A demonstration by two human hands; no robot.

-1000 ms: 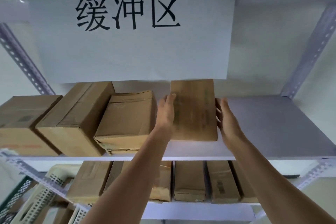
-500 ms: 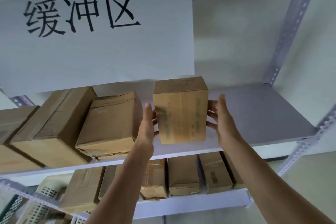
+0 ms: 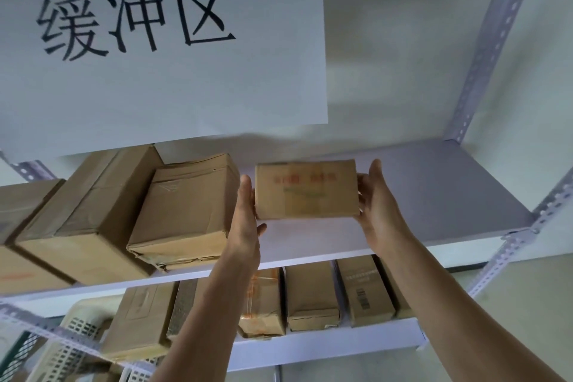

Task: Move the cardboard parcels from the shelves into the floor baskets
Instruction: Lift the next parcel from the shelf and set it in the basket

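The left hand (image 3: 246, 217) stands with its fingers straight and flat against the left end of a small brown cardboard parcel with faint red print (image 3: 305, 192), thumb spread under the lower corner. The right hand (image 3: 376, 201) grips the opposite end, fingers curled onto it. Clamped between both palms, the parcel lies level over the middle of the pale grey metal upper shelf board (image 3: 434, 195), near its front edge; whether it touches the board I cannot tell. Just left of the left hand, three larger brown cardboard boxes (image 3: 186, 211) sit side by side along the board toward its left end. Under that, a row of narrow cardboard parcels (image 3: 310, 298) stands on the white lower shelf board (image 3: 325, 347). At the bottom left corner, a cream perforated plastic basket (image 3: 80, 329) shows below the shelves. Above hangs a white paper sign with three black characters (image 3: 155, 87), and a perforated grey angle post (image 3: 490, 49) rises at the right against the pale wall (image 3: 403, 71).
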